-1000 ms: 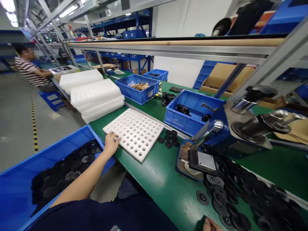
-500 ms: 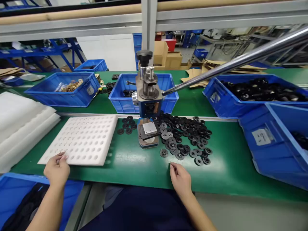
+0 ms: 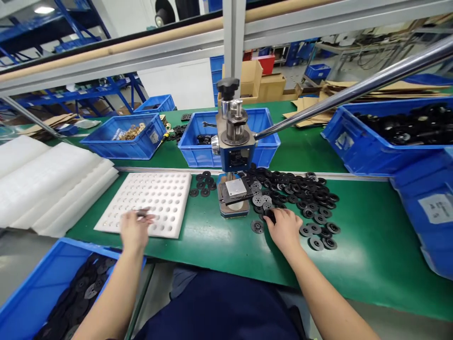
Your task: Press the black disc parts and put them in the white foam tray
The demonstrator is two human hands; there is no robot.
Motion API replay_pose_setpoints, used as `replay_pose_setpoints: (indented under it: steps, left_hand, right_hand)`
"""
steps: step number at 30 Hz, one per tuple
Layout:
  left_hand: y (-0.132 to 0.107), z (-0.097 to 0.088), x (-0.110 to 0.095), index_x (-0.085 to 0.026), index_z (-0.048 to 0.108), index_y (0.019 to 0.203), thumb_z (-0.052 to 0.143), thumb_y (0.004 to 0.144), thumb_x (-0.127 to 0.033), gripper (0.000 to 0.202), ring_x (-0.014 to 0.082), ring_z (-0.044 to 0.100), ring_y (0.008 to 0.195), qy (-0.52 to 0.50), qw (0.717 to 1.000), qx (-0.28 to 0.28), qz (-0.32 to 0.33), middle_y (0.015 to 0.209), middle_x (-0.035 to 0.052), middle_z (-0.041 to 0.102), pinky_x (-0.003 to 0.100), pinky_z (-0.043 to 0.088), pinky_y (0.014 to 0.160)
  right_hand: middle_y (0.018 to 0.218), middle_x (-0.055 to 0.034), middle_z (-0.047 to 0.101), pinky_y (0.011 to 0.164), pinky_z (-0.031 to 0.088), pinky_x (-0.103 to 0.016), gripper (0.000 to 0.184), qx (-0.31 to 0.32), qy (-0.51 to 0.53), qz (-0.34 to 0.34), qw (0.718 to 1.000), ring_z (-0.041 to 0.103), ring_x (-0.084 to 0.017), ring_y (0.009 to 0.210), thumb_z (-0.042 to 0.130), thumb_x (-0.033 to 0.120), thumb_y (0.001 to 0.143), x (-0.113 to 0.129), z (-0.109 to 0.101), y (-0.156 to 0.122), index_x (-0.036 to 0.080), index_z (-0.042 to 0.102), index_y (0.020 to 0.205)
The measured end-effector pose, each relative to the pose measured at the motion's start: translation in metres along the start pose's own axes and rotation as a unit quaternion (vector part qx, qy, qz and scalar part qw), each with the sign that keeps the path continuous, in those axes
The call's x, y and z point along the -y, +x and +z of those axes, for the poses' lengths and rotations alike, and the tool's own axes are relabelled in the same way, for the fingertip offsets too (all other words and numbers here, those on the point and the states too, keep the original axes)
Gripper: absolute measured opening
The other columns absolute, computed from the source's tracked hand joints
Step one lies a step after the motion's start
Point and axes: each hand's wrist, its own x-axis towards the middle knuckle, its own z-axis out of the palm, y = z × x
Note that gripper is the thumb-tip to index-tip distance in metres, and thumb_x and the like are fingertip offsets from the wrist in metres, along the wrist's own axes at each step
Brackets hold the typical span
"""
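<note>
Head view.

A: Item one, right hand (image 3: 285,231)?

B: Grip clenched on one black disc (image 3: 269,216). It sits at the near edge of the disc pile (image 3: 304,196), just beside the press (image 3: 235,146), on the tabletop (image 3: 219,241).

A: Handling note?

B: I'd lift that disc by its rim, singly, so its neighbours don't drag along. I'd also hold my fingers clear of the press plate (image 3: 236,188).

A: Item two, left hand (image 3: 132,232)?

B: Over the near edge of the foam tray (image 3: 166,189), and motion-blurred. Something small and dark shows at the fingertips, but I cannot tell whether the grip holds it or is released.

A: Not legible?

B: Lever (image 3: 354,87) runs out of frame to the right. Bin (image 3: 31,278) at lower left is cut off. My torso hides the tabletop's near edge. Whether any tray hole is filled is too small to tell.
</note>
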Motion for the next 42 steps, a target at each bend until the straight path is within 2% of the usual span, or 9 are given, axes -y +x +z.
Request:
replay_pose_setpoints:
  steps: [3,7,11,15,19,22,27,35,42]
  left_hand:
    - [-0.052,0.037,0.016,-0.021,0.042,0.086,0.070,0.078,-0.048,0.039,0.0083,0.056,0.046,-0.022,0.983,0.173,-0.065,0.071,-0.0017,0.065,0.017,0.041,0.042]
    - [-0.115,0.084,0.046,-0.019,0.053,0.094,0.076,0.074,-0.039,0.037,0.0082,0.057,0.051,-0.003,0.915,0.387,-0.117,0.078,0.0002,0.069,0.019,0.045,0.047]
    - [-0.147,0.112,0.075,-0.016,0.064,0.093,0.076,0.076,-0.030,0.025,0.0108,0.060,0.061,0.044,0.856,0.510,-0.076,0.078,0.0026,0.069,0.023,0.050,0.057]
    - [-0.158,0.116,0.094,-0.017,0.069,0.101,0.071,0.083,-0.029,0.022,0.0155,0.062,0.074,0.095,0.846,0.518,0.083,0.083,0.0050,0.070,0.029,0.053,0.071]
    - [-0.158,0.109,0.095,-0.018,0.069,0.110,0.064,0.091,-0.032,0.024,0.0157,0.063,0.076,0.084,0.832,0.524,0.163,0.089,0.0069,0.070,0.029,0.053,0.073]
    - [-0.158,0.109,0.091,-0.017,0.069,0.108,0.062,0.091,-0.034,0.025,0.0148,0.061,0.070,0.091,0.830,0.522,0.176,0.084,0.0061,0.068,0.028,0.052,0.068]
    - [-0.158,0.109,0.090,-0.016,0.068,0.110,0.061,0.092,-0.033,0.026,0.0155,0.059,0.069,0.116,0.824,0.527,0.170,0.081,0.0060,0.067,0.030,0.050,0.068]
    - [-0.158,0.107,0.094,-0.015,0.066,0.112,0.059,0.093,-0.030,0.025,0.0171,0.060,0.074,0.113,0.817,0.540,0.167,0.086,0.0075,0.068,0.031,0.050,0.073]
    - [-0.156,0.106,0.089,-0.016,0.065,0.109,0.056,0.093,-0.028,0.022,0.0181,0.061,0.076,0.101,0.829,0.525,0.166,0.087,0.0078,0.068,0.032,0.050,0.073]
  right_hand:
    - [0.104,-0.0187,0.067,0.086,0.038,-0.049,0.033,-0.006,0.014,0.026,1.000,0.053,-0.034,0.104,0.053,0.041,0.089,-0.006,0.006,0.003,0.014,0.066,0.104]
    - [0.099,-0.0149,0.067,0.082,0.046,-0.042,0.036,0.004,0.122,0.023,0.992,0.059,-0.028,0.095,0.050,0.045,0.092,-0.005,0.002,-0.002,0.017,0.067,0.106]
    - [0.088,-0.0084,0.070,0.070,0.052,-0.034,0.038,0.048,0.246,0.064,0.966,0.064,-0.019,0.074,0.053,0.051,0.091,0.016,-0.008,-0.028,0.018,0.066,0.106]
    - [0.085,-0.0068,0.071,0.063,0.055,-0.030,0.040,0.117,0.386,0.126,0.906,0.066,-0.016,0.064,0.053,0.048,0.093,0.043,-0.018,-0.058,0.017,0.063,0.116]
    - [0.108,-0.0103,0.071,0.082,0.059,-0.035,0.036,0.102,0.362,0.072,0.924,0.070,-0.020,0.090,0.052,0.041,0.094,0.059,-0.022,-0.068,0.020,0.063,0.121]
    - [0.111,-0.0100,0.071,0.091,0.057,-0.038,0.031,0.073,0.319,0.005,0.945,0.067,-0.021,0.101,0.049,0.036,0.096,0.066,-0.024,-0.067,0.021,0.066,0.119]
    - [0.118,-0.0093,0.068,0.097,0.055,-0.041,0.037,0.062,0.300,-0.088,0.948,0.063,-0.021,0.110,0.040,0.024,0.100,0.072,-0.023,-0.067,0.022,0.060,0.130]
    - [0.135,-0.0108,0.060,0.105,0.049,-0.045,0.043,0.060,0.281,-0.116,0.951,0.056,-0.021,0.125,0.038,0.017,0.100,0.070,-0.015,-0.073,0.022,0.051,0.141]
    - [0.151,-0.0124,0.044,0.113,0.042,-0.049,0.056,0.136,0.256,-0.123,0.949,0.043,-0.024,0.140,0.049,0.033,0.098,0.073,-0.030,-0.073,0.024,0.035,0.152]
